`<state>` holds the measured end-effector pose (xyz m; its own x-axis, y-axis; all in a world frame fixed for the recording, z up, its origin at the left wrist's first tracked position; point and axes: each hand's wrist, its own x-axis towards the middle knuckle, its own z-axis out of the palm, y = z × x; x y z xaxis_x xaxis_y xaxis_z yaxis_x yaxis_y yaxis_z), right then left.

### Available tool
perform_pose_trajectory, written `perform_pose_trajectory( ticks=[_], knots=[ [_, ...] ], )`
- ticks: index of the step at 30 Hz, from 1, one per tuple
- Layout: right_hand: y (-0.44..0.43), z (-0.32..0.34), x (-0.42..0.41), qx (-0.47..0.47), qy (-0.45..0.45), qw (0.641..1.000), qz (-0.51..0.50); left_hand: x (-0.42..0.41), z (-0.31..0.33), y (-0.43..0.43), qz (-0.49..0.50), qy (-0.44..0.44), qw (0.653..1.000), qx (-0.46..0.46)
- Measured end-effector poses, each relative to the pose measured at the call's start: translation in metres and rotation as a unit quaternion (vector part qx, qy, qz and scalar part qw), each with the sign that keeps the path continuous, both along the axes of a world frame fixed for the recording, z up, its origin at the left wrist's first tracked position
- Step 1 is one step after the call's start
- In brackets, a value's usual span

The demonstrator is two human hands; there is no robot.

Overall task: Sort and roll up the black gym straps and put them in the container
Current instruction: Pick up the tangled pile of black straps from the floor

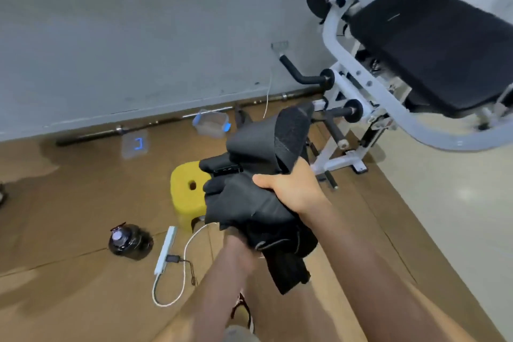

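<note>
Your right hand (pixel 291 189) clutches the bundled black gym straps (pixel 244 203); your left hand (pixel 238 254) reaches beneath them, blurred, its grip unclear. The clear container (pixel 211 123) sits by the wall.

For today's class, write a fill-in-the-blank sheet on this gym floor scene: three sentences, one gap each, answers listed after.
1. The right hand grips a bundle of ____ straps.
2. Behind the bundle stands a ____ stool.
3. The clear container by the wall has ____ clips.
Missing words: black; yellow; blue.
</note>
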<state>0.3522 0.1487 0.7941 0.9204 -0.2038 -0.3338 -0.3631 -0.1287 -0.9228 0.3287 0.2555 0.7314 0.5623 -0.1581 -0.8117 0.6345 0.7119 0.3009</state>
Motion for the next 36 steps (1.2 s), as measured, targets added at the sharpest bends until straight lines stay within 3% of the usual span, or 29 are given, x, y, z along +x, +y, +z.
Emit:
perform_pose_trajectory(
  ticks=[6, 10, 13, 17, 20, 22, 28, 32, 36],
  knots=[
    [0.044, 0.021, 0.150, 0.151, -0.031, 0.988, -0.035, 0.141, 0.011, 0.068, 0.026, -0.097, 0.994, 0.038],
    [0.073, 0.024, 0.241, 0.226, 0.008, 0.973, -0.051, 0.221, 0.038, 0.111, 0.051, -0.158, 0.985, 0.051],
    [0.089, 0.027, 0.304, 0.313, 0.020, 0.948, -0.052, 0.275, 0.058, 0.142, 0.040, -0.214, 0.969, 0.115],
    [0.109, 0.022, 0.380, 0.421, 0.071, 0.903, -0.049, 0.359, 0.073, 0.181, -0.054, -0.331, 0.903, 0.267],
    [0.123, 0.011, 0.443, 0.467, 0.112, 0.876, -0.044, 0.428, 0.077, 0.200, -0.144, -0.319, 0.813, 0.466],
    [0.131, -0.001, 0.489, 0.484, 0.136, 0.864, -0.032, 0.477, 0.070, 0.208, -0.141, -0.298, 0.779, 0.533],
    [0.140, -0.018, 0.617, 0.537, 0.185, 0.823, -0.017, 0.611, 0.058, 0.207, -0.051, -0.231, 0.722, 0.650],
    [0.138, -0.011, 0.686, 0.569, 0.176, 0.803, -0.025, 0.682, 0.083, 0.209, -0.059, -0.242, 0.676, 0.693],
    [0.143, 0.001, 0.739, 0.595, 0.168, 0.785, -0.036, 0.742, 0.101, 0.212, -0.065, -0.247, 0.657, 0.709]
  ],
)
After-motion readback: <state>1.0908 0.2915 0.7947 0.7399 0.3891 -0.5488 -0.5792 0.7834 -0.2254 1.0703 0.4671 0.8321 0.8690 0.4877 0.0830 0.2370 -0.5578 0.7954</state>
